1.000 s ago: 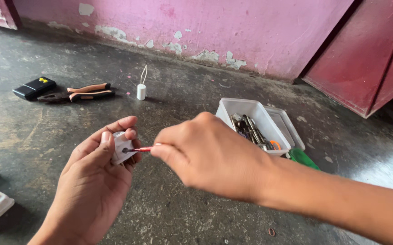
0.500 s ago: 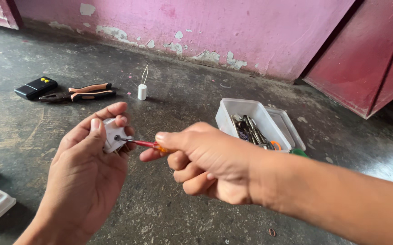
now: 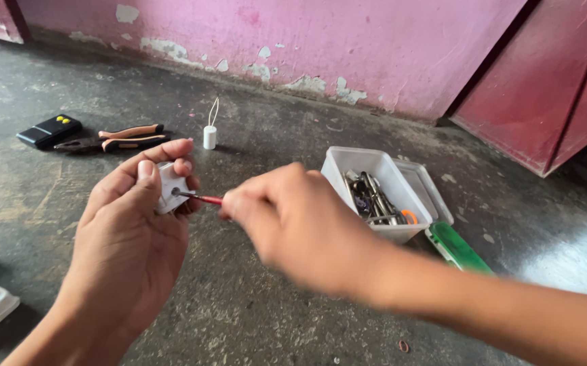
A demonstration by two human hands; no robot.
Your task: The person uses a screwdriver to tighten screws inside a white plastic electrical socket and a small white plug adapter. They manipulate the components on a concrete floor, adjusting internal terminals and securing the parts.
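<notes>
Two hands over rough grey concrete floor. One white plastic tub of metal bits, open, near the pink wall's foot; one green flat piece just beside. One pair of orange-handled pliers, one black remote, one small white cylinder with wire loop. Left hand closed round one small white fitting, thumb on top. Right hand, blurred, pinching one thin red screwdriver, tip touching the fitting.

a clear plastic box of metal tools is seen on the grey floor, a green lid just beside it. pliers, a black device and a small white cylinder are laid near the pink wall.
</notes>
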